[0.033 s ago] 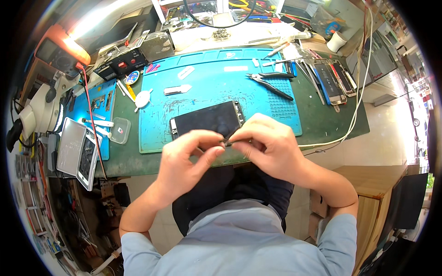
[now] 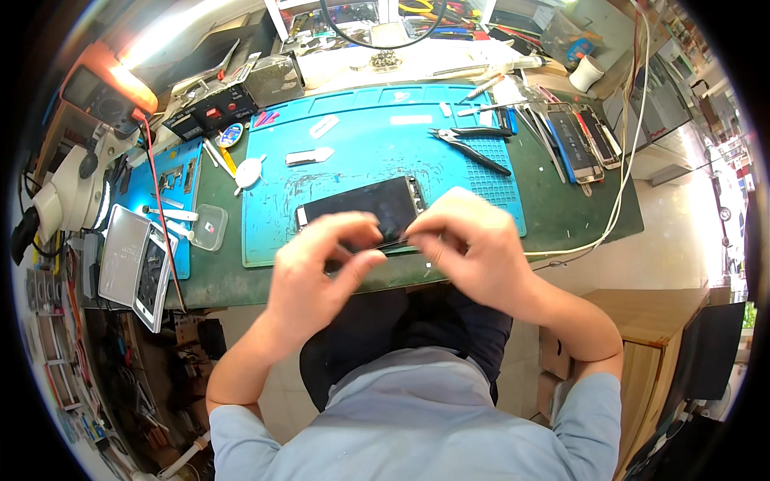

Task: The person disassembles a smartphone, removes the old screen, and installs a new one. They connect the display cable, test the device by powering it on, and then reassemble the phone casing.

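A black phone [image 2: 361, 210] lies screen up on the blue work mat [image 2: 369, 136], close to its near edge. My left hand [image 2: 317, 268] and my right hand [image 2: 469, 248] meet just in front of the phone, above the mat's near edge. Between their pinched fingertips runs a thin dark strip [image 2: 393, 240]; each hand grips one end of it. The near edge of the phone is partly hidden behind my fingers. What kind of part the strip is cannot be told.
Black pliers [image 2: 473, 144] lie on the mat's right side. Two phones [image 2: 581, 140] and a white cable [image 2: 618, 200] are further right. A microscope [image 2: 68, 188], a white device [image 2: 144, 268] and a small clear box [image 2: 210, 227] stand left. A white cup [image 2: 587, 74] is at the back.
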`<state>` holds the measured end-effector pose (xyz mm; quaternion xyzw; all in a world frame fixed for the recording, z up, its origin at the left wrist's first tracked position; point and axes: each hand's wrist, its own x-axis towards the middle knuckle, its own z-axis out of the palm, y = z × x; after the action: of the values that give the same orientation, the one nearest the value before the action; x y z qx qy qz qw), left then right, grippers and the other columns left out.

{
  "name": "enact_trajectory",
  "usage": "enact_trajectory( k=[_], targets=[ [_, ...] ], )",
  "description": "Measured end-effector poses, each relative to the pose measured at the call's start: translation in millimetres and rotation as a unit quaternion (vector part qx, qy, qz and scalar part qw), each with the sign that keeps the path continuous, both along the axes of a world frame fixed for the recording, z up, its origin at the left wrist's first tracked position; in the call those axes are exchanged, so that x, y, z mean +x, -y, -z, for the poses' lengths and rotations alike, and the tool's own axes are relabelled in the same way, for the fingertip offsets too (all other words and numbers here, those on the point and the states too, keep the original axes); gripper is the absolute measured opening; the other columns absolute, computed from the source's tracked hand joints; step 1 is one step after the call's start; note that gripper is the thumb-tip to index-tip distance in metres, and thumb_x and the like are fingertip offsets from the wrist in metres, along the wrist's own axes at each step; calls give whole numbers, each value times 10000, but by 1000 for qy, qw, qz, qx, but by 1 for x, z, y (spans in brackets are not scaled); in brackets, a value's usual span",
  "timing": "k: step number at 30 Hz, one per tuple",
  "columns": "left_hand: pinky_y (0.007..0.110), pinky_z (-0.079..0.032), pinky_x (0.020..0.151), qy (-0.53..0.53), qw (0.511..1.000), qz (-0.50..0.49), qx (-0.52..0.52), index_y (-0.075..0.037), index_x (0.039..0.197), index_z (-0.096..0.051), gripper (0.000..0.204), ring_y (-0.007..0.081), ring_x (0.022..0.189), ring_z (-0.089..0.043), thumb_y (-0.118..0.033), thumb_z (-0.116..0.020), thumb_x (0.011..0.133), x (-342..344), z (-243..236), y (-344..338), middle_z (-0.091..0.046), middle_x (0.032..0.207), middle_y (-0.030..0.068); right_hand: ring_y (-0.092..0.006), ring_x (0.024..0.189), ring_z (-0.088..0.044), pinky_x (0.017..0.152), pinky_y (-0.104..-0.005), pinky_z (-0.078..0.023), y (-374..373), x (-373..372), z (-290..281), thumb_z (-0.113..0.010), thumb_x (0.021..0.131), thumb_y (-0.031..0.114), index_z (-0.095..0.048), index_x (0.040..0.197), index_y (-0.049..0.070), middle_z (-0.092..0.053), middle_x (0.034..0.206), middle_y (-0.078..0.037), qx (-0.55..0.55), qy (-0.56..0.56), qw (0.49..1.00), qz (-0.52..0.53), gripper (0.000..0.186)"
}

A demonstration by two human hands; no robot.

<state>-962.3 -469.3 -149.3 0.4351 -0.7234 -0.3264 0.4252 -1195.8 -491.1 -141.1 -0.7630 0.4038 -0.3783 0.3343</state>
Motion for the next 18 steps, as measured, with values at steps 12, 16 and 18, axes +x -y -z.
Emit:
enact_trajectory(
  k=[12, 16, 18],
  targets=[
    [462, -407, 1116, 311, 945, 35, -94, -36, 1364, -577, 725, 360, 1333, -496, -238, -875, 736, 41, 7, 18, -529, 1443, 153, -158, 1074, -681, 749, -273, -573, 39, -11, 2, -647, 1020, 211, -624, 1189, -20, -689, 1192, -106, 347, 107, 932, 2, 287],
    [467, -425, 1102, 311, 945, 36, -96, -38, 1359, -594, 719, 362, 1330, -510, -210, -880, 723, 38, 4, 19, -545, 1453, 146, -163, 1098, -667, 791, -277, -564, 43, -13, -6, -658, 1011, 243, -616, 1189, -9, -683, 1256, -115, 408, 156, 899, -8, 312],
    [460, -452, 1072, 298, 948, 43, -104, -35, 1334, -609, 678, 364, 1285, -551, -219, -871, 737, 38, 2, 24, -583, 1409, 150, -169, 1122, -660, 809, -281, -565, 46, -13, -7, -663, 1007, 240, -619, 1191, 1, -682, 1268, -113, 407, 154, 901, -4, 306]
  ],
)
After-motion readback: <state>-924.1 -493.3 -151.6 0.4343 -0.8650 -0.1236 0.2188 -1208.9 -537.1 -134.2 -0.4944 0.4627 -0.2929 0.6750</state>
